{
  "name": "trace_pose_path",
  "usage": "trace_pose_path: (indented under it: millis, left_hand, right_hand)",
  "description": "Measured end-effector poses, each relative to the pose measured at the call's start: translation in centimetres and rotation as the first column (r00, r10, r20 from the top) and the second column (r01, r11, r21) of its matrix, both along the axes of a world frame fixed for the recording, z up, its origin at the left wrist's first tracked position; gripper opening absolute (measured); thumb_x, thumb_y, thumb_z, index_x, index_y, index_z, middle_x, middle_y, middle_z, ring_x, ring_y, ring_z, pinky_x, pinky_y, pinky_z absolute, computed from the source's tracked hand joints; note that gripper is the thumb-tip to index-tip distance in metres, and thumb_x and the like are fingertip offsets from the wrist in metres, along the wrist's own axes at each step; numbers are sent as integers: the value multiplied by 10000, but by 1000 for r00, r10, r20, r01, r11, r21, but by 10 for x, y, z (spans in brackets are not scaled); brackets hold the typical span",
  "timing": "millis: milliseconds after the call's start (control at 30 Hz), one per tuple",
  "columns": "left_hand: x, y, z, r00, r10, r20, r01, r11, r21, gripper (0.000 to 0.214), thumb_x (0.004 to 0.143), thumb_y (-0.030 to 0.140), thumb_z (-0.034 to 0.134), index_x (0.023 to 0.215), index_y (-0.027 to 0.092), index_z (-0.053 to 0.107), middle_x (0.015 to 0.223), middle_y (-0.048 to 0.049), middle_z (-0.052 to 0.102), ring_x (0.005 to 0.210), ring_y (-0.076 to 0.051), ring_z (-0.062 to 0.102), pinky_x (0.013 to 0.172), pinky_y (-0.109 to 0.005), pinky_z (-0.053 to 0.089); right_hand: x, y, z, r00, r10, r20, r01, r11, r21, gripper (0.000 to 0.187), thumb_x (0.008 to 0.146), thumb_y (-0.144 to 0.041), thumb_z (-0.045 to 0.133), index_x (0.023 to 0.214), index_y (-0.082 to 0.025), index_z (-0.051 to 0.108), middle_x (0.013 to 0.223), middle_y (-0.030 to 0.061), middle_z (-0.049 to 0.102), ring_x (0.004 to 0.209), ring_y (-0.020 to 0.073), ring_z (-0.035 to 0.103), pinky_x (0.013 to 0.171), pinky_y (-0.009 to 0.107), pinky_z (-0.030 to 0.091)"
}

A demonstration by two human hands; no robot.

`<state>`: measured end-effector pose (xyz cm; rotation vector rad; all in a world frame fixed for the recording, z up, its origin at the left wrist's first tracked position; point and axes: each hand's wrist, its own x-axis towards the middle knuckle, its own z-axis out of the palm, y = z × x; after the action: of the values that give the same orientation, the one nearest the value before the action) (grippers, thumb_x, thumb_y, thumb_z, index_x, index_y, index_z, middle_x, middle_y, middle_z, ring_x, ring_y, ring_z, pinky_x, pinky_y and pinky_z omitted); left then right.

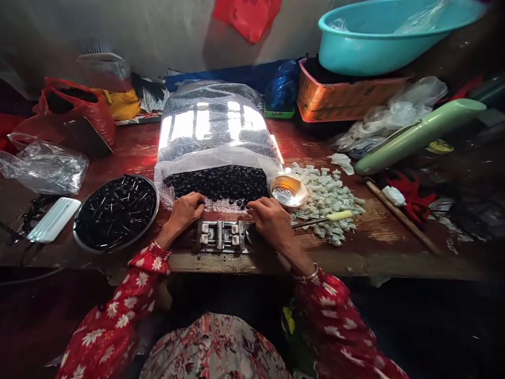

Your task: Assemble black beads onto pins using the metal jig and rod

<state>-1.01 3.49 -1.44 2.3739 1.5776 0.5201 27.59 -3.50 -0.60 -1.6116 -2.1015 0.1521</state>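
A clear plastic bag (221, 155) lies open toward me, with many small black pieces (216, 184) spilling from its mouth. My left hand (185, 210) is at the left of that mouth, thumb and fingers pinched on what looks like a small black piece. At the right side, my right hand (272, 218) is closed with its fingertips together beside the loose pieces; what it holds is hidden. Between my wrists, a metal jig (221, 235) with paired blocks sits at the table's front edge.
A round tray (154, 210) of black pieces with metal pins stands left. Right are a gold-coloured bowl (290, 190) of pins, a heap of small pale pieces (327, 195), a light-handled tool (340, 216) and a wooden stick (402, 217). A turquoise basin (355, 50) sits behind.
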Motion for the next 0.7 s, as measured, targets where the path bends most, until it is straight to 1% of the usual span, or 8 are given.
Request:
trace_pose_path:
  millis: [100, 167, 267, 333, 433, 533, 600, 700]
  left_hand:
    - [-7, -10, 6, 975, -7, 224, 4, 1000, 13, 153, 870, 199, 618, 968, 199, 736, 994, -43, 777, 915, -211, 722, 823, -330, 550]
    - [-11, -21, 11, 939, -10, 344, 6, 1000, 13, 148, 854, 209, 635, 956, 192, 739, 966, -35, 770, 860, -190, 708, 757, -307, 543]
    - [-13, -39, 19, 912, -32, 409, 35, 999, 0, 170, 867, 213, 642, 996, 188, 751, 952, -29, 752, 759, -153, 667, 659, -274, 513]
    - [-13, -52, 22, 905, -65, 421, 66, 998, 11, 200, 890, 202, 633, 1048, 192, 755, 963, -31, 743, 758, -145, 663, 681, -275, 528]
    - [-11, -69, 24, 887, -117, 446, 109, 993, 44, 194, 914, 181, 627, 1062, 197, 752, 982, -45, 745, 860, -166, 696, 782, -299, 567]
    - [-9, -82, 22, 871, -139, 471, 130, 990, 52, 166, 922, 161, 626, 1030, 198, 746, 980, -51, 746, 915, -179, 711, 826, -311, 579]
    - [-7, -88, 20, 868, -150, 473, 137, 989, 61, 166, 918, 152, 628, 1031, 198, 741, 972, -50, 740, 909, -176, 712, 820, -305, 581]
    - [-5, -94, 15, 886, -179, 427, 152, 984, 96, 175, 915, 144, 624, 1039, 205, 732, 978, -46, 728, 904, -170, 711, 813, -291, 577]
  right_hand:
    - [-21, 27, 3, 995, 37, 94, -30, 997, -74, 238, 1049, -210, 525, 1118, -224, 753, 1064, 102, 722, 992, 265, 573, 835, 362, 446]
    - [-33, 41, 4, 982, 78, 173, -54, 989, -135, 267, 1037, -158, 502, 1102, -220, 754, 1061, 108, 703, 977, 261, 554, 791, 355, 422]
    - [-44, 52, 3, 957, 138, 256, -85, 975, -206, 264, 1019, -129, 507, 1052, -211, 756, 1066, 120, 677, 953, 254, 538, 740, 346, 391]
    - [-45, 54, 0, 955, 152, 253, -97, 972, -216, 258, 1018, -124, 506, 1029, -207, 750, 1064, 122, 670, 951, 247, 542, 734, 336, 389]
    - [-40, 50, -7, 983, 113, 146, -84, 978, -192, 236, 1024, -142, 498, 1059, -202, 723, 1075, 112, 680, 966, 238, 573, 766, 323, 415]
    - [-32, 39, -8, 996, 67, -55, -74, 985, -155, 168, 1021, -198, 523, 1060, -190, 686, 1075, 107, 707, 981, 240, 619, 837, 331, 453]
    - [-28, 24, -4, 979, 64, -193, -89, 988, -126, 128, 1014, -234, 541, 1023, -196, 663, 1031, 100, 720, 957, 244, 644, 868, 346, 469]
    - [-27, -5, 7, 933, 87, -350, -128, 987, -96, 121, 1023, -287, 542, 1009, -218, 640, 988, 84, 724, 910, 245, 662, 854, 359, 492]
